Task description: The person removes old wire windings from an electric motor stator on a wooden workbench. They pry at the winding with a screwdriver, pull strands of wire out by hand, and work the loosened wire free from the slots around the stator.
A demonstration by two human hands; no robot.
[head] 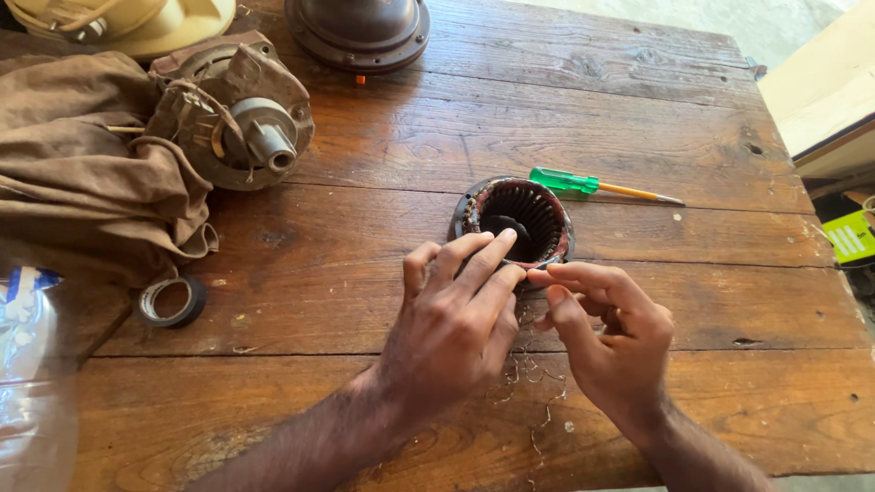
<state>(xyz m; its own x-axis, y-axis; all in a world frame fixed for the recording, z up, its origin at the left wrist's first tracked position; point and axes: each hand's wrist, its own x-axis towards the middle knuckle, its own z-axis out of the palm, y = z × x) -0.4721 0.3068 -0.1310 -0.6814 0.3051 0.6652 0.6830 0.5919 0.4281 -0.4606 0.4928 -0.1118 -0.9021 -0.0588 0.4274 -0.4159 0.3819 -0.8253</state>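
Stator (516, 220) mid-table: likely heavy, rigid, windings fragile; best gripped by rim. Left hand (456, 328) fingers resting on rim; right hand (606, 333) fingers pinched together beside it.

Wooden table (638, 109): reddish-brown planks, dark knots and grain streaks. Motor stator (516, 219) at centre: rusty red-brown ring, dark ribbed slots inside, black core. Screwdriver (592, 187) at 2 o'clock of it: translucent green handle, yellow shaft. Motor housing (239, 114) at 10 o'clock: dull grey-brown, tarnished. Cloth (82, 173) at 9 o'clock: plain brown. Tape roll (170, 302) at 8 o'clock: black, pale inner face. Wire scraps (529, 374) at 6 o'clock: pale, thin.
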